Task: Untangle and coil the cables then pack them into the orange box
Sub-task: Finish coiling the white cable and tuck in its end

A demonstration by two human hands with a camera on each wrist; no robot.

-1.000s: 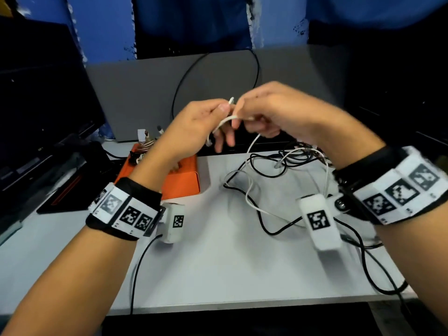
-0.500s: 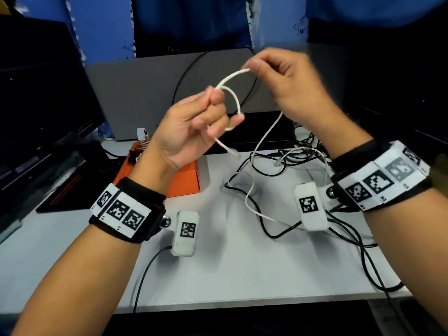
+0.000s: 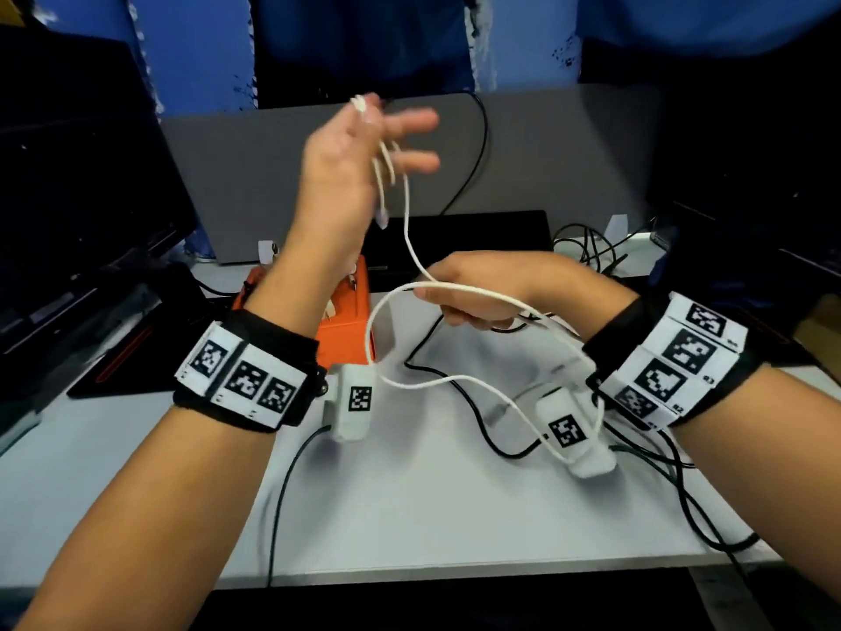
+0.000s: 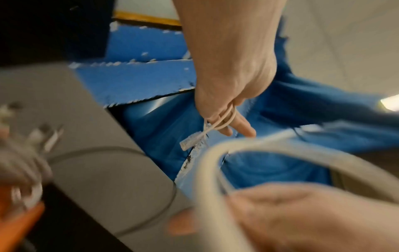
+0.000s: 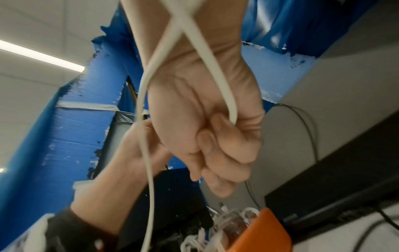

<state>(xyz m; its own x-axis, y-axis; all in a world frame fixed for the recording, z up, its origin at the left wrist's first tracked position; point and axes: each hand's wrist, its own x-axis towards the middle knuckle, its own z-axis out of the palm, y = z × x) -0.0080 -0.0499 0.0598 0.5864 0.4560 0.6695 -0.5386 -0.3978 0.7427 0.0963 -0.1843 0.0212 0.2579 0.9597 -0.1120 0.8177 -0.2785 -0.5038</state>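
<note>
Hands, two: left hand [image 3: 350, 157] and right hand [image 3: 473, 289] grip one white cable [image 3: 412, 248].

I see a flat white table top [image 3: 409, 516] carrying everything in the head view. The rectangular orange plastic box [image 3: 346, 330] sits on it toward the back left, with white cable ends poking out of its top. Just left of the box lies a flat black pad with a red stripe [image 3: 132, 357]. Thin black cables [image 3: 459, 393] snake across the middle and right of the surface, one loop reaching the right front edge. Behind the box, a low black slab [image 3: 459, 234] rests at the table's rear, against a grey partition panel [image 3: 569, 152].
</note>
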